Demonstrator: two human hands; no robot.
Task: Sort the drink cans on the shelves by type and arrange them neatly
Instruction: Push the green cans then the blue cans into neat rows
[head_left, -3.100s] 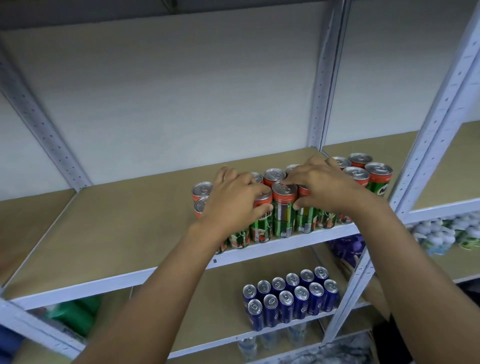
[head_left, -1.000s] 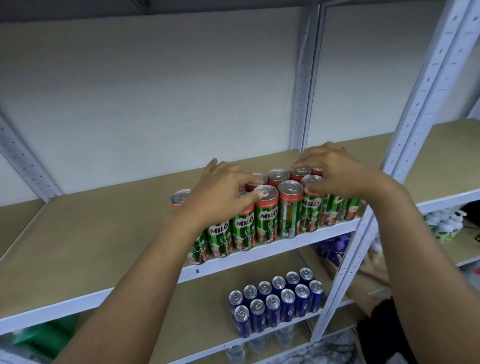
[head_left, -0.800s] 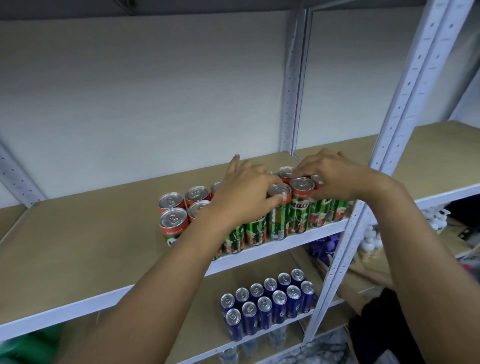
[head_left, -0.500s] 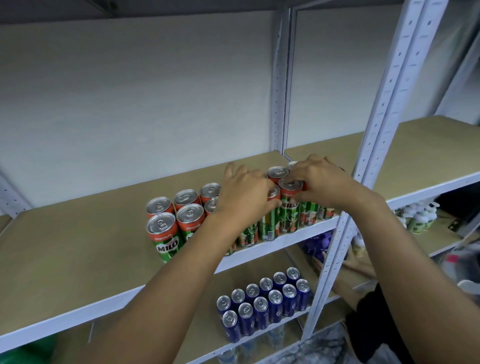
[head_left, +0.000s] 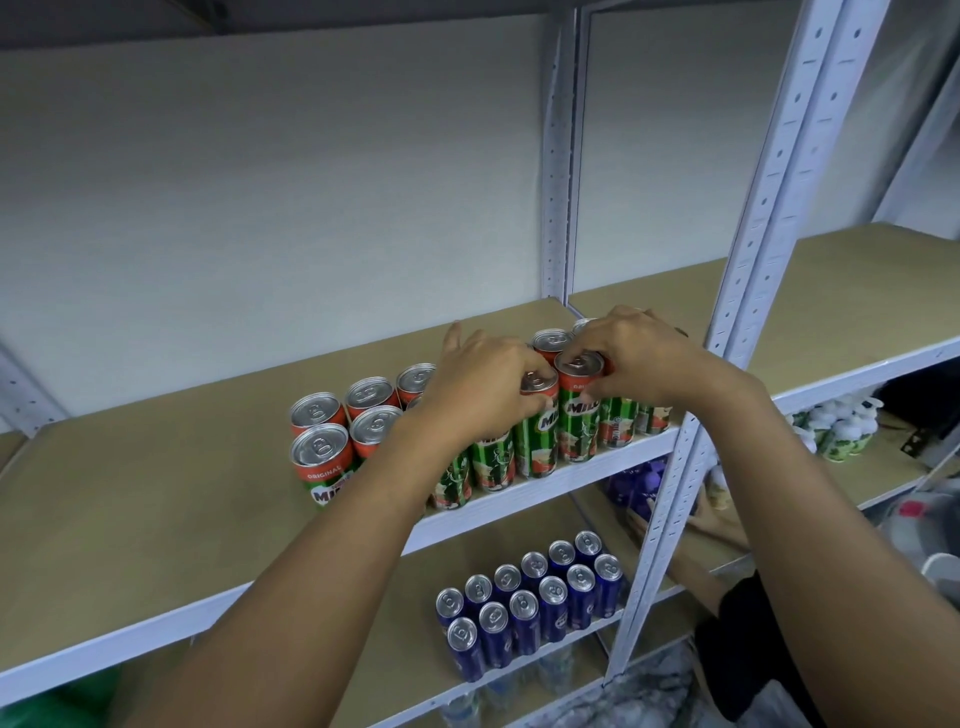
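Several green and red Milo cans (head_left: 577, 415) stand in two rows along the front of the tan upper shelf (head_left: 156, 499). My left hand (head_left: 478, 384) lies over the tops of the middle cans, fingers curled round one can's rim. My right hand (head_left: 631, 358) grips the tops of the cans at the right end of the rows, beside the white upright post (head_left: 737, 291). Four cans at the left end (head_left: 319, 449) stand uncovered. Several blue cans (head_left: 524, 603) stand in two rows on the shelf below.
White and green bottles (head_left: 841, 428) sit on the lower right shelf. Purple items (head_left: 631, 480) lie behind the post on the lower level. A green object (head_left: 62, 704) shows at the bottom left. Another person's arm (head_left: 691, 566) reaches in low on the right.
The view has shifted right and the left cans have come out from under my left hand. Both hands have stayed on the can tops, sliding toward the right end of the rows.
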